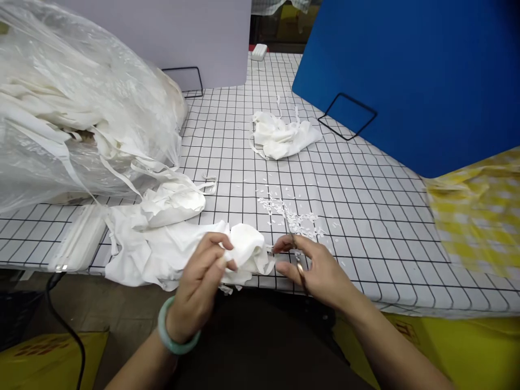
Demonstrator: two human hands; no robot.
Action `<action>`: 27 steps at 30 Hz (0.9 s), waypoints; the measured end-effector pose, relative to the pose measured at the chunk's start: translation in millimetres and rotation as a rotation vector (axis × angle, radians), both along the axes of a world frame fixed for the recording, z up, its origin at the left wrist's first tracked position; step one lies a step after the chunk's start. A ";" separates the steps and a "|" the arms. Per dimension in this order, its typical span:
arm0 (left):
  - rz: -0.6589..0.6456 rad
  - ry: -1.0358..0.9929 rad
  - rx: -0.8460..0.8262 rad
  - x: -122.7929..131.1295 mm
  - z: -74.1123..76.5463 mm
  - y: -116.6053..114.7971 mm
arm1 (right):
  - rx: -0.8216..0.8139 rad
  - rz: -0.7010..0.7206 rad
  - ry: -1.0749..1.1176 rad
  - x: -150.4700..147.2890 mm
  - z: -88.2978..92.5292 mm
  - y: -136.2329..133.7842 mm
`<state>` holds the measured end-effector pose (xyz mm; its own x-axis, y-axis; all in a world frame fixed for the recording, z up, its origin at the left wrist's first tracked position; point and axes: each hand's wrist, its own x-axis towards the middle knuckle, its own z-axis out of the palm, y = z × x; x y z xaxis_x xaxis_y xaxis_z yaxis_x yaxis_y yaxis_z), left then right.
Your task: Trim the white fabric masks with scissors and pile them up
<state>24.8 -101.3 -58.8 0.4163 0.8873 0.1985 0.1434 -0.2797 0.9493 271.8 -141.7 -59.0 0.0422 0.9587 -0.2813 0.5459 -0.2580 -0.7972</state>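
Soft white fabric pieces with thin straps (162, 246) lie bunched along the table's front edge. My left hand (205, 276), with a pale green bangle (167, 327) on its wrist, has its fingers curled in a pinch on a gathered white fabric piece (246, 246). To the right, my right hand (317, 265) is closed around slim metal scissors (299, 266), their thin blade pointing away from me. Its fingertips are by the right end of that same piece, close to a narrow strap. Tiny white clippings (298, 219) are scattered just beyond my right hand.
A large clear plastic bag (134, 70) of white pieces fills the left. Another white bundle (282, 135) lies mid-table on the checked cloth (365, 216). Blue (406, 70) and pale (195, 38) panels stand behind on wire holders. A corded white strip (79, 238) sits front left.
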 end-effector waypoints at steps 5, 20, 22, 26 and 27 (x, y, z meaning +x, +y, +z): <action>0.235 0.228 0.138 -37.9 -17.1 2.6 | 0.095 -0.046 -0.089 -10.1 -24.0 -0.2; 0.041 0.101 0.334 36.2 51.0 84.9 | 0.554 -0.207 0.607 -38.8 64.1 86.1; 0.089 0.058 0.408 75.1 90.0 139.4 | 0.707 -0.316 0.525 -14.3 79.8 132.7; 0.104 0.117 0.505 141.8 126.1 229.8 | 0.826 -0.479 0.225 41.0 93.6 214.9; 0.106 0.170 0.456 149.3 121.6 238.7 | 0.761 -0.495 0.160 51.5 89.8 224.5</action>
<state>174.1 137.5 62.8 0.3883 0.7650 0.5138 0.3354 -0.6366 0.6944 323.4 82.8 30.9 0.5119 0.7705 0.3799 0.3818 0.1921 -0.9040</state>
